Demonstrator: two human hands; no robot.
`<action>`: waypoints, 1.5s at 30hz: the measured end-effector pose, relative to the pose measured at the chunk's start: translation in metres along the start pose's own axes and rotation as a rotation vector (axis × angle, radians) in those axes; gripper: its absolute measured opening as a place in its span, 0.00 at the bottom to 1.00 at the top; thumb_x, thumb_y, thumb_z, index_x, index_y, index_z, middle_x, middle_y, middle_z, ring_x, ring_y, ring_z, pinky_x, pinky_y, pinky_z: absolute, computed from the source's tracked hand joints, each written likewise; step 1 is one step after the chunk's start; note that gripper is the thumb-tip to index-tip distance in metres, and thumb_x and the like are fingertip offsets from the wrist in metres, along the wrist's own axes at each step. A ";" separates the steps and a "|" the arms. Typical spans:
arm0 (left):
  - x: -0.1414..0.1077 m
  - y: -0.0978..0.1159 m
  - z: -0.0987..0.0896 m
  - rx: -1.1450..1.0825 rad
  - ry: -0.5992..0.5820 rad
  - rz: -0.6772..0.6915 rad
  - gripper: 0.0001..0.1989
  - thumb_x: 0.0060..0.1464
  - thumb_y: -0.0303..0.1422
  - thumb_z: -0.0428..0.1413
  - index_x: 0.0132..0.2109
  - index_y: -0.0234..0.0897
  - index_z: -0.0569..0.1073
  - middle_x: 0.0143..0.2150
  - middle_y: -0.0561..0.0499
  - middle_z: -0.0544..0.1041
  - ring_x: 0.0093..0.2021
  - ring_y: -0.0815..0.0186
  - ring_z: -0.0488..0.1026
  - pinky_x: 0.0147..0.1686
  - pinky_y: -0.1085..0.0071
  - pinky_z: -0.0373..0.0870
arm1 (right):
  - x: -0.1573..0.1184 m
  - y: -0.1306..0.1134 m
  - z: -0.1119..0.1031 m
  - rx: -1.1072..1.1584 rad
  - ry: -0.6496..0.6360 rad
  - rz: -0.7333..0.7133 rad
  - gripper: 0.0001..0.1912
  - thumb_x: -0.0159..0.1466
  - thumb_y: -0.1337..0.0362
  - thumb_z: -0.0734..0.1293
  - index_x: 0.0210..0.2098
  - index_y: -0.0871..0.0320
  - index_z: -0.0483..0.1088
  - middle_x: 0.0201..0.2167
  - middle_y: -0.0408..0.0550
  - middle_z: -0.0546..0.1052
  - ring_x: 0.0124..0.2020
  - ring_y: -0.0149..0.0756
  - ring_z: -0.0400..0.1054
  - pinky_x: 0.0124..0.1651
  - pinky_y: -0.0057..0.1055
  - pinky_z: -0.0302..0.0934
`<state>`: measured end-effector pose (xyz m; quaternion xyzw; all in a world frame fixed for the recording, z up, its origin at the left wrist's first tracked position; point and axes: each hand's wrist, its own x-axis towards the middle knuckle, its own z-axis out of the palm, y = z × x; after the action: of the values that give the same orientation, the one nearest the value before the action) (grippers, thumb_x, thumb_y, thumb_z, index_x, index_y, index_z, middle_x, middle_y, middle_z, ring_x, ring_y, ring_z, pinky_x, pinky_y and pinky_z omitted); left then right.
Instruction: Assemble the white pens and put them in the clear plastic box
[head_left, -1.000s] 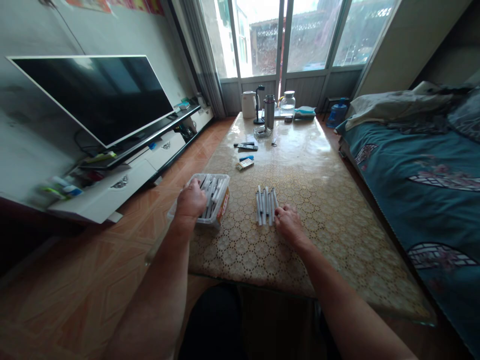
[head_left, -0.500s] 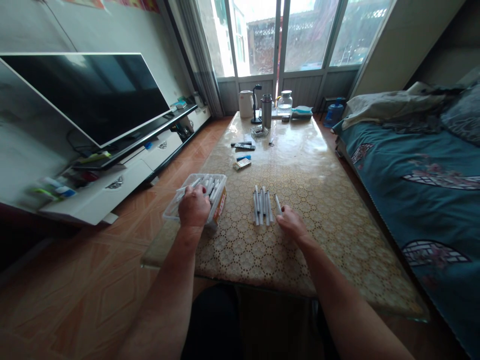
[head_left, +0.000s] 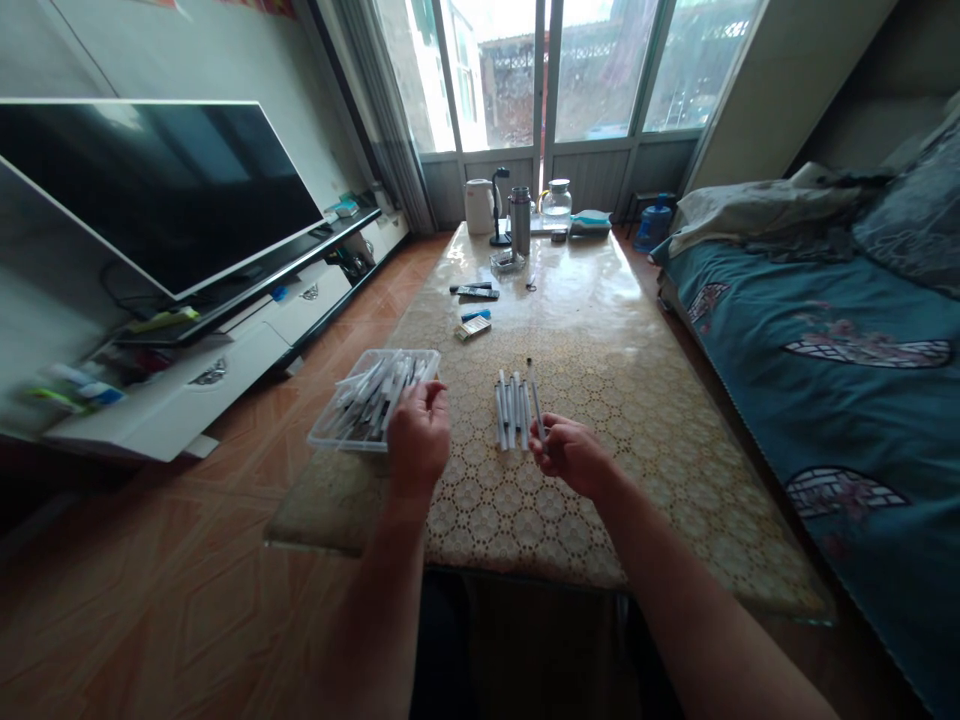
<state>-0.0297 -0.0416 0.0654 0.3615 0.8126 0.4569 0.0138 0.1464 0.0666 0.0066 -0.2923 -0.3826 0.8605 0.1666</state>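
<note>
My right hand [head_left: 574, 455] grips a slim grey pen [head_left: 535, 395] near its lower end, its dark tip pointing away from me. Just left of it, a row of several whitish pens [head_left: 510, 415] lies side by side on the patterned tablecloth. My left hand [head_left: 420, 430] is at the right side of a clear plastic box [head_left: 321, 443], its fingers pinched together. Whether anything is between those fingertips cannot be seen. Many loose pens [head_left: 369, 395] fill the box in a jumble, and my left hand hides its right front corner.
Farther up the table [head_left: 585, 350] lie a small pale box [head_left: 473, 328], a blue item, remotes [head_left: 478, 292] and a glass ashtray [head_left: 508, 261]. A steel flask [head_left: 520, 220], kettle [head_left: 480, 207] and glass jug [head_left: 556, 205] stand at the far end. A bed [head_left: 817, 330] is on the right.
My left hand has come out of the box and moved right, past its edge. My right hand has raised its pen, now tilted beside the row. The view has shifted slightly.
</note>
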 end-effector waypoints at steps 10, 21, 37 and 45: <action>-0.056 0.018 0.080 -1.066 -0.418 -0.394 0.15 0.58 0.43 0.51 0.40 0.35 0.71 0.33 0.45 0.78 0.30 0.68 0.74 0.34 0.73 0.71 | -0.010 0.016 0.010 -0.059 -0.183 0.062 0.15 0.60 0.52 0.64 0.27 0.56 0.57 0.16 0.32 0.53 0.13 0.22 0.42 0.15 0.21 0.37; -0.062 0.008 0.102 -1.169 -0.384 -0.491 0.15 0.55 0.44 0.52 0.36 0.33 0.69 0.37 0.44 0.78 0.21 0.72 0.70 0.21 0.75 0.67 | -0.002 0.016 0.011 -0.061 0.025 -0.041 0.13 0.53 0.59 0.68 0.33 0.59 0.65 0.16 0.34 0.60 0.14 0.21 0.50 0.16 0.22 0.41; -0.052 0.011 0.110 -1.003 -0.206 -0.414 0.14 0.56 0.41 0.50 0.27 0.36 0.67 0.25 0.49 0.75 0.28 0.67 0.72 0.38 0.68 0.68 | -0.002 0.026 0.028 -0.164 0.058 -0.075 0.17 0.59 0.48 0.63 0.33 0.56 0.62 0.11 0.31 0.54 0.10 0.22 0.41 0.13 0.22 0.35; -0.032 0.005 0.097 -1.128 -0.269 -0.650 0.11 0.51 0.38 0.57 0.34 0.34 0.71 0.24 0.55 0.68 0.22 0.74 0.65 0.24 0.77 0.62 | -0.004 0.007 0.004 -0.178 0.079 -0.036 0.11 0.58 0.58 0.63 0.36 0.57 0.63 0.13 0.31 0.54 0.11 0.21 0.40 0.15 0.22 0.33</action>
<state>0.0310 0.0114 0.0024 0.0895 0.5077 0.7357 0.4394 0.1467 0.0578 0.0045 -0.3330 -0.4557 0.8078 0.1702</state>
